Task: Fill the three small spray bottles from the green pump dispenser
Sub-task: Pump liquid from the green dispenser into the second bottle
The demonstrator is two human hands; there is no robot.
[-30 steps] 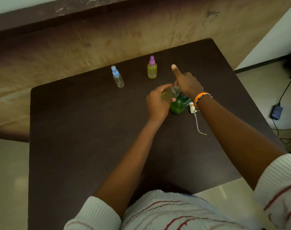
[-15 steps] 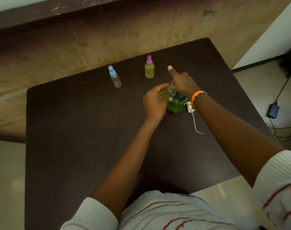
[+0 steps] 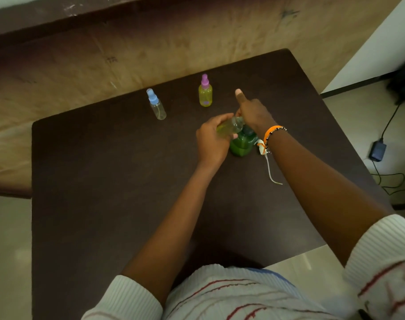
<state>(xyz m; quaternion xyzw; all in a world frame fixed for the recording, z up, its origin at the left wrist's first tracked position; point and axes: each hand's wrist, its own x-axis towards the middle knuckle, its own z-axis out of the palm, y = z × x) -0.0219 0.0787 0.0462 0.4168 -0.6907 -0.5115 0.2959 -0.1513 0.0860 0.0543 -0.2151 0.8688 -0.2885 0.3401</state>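
Holding a small bottle [image 3: 229, 127] in our left hand [image 3: 211, 143], we curl our fingers and thumb around it and tip it over so its open neck points at the green pump dispenser [image 3: 241, 144]. That small bottle has yellow-green liquid inside. Our right hand [image 3: 254, 114] sits on top of the dispenser, hiding the pump. One finger sticks straight out and up. We cannot tell how the other fingers lie under the hand. An orange bracelet [image 3: 271, 132] is on that wrist.

The dispenser stands near the middle of the dark table [image 3: 104, 181]. A white spray cap with a thin tube [image 3: 265, 153] lies on the table just beside it, on the right. Farther back stand two more small bottles, well apart from our hands: a clear one with a blue cap [image 3: 156, 105] and a yellow one with a purple cap [image 3: 205, 92].

Compared with a second ago, our hands keep the same grip on the same things. The two far bottles have not moved on the table.
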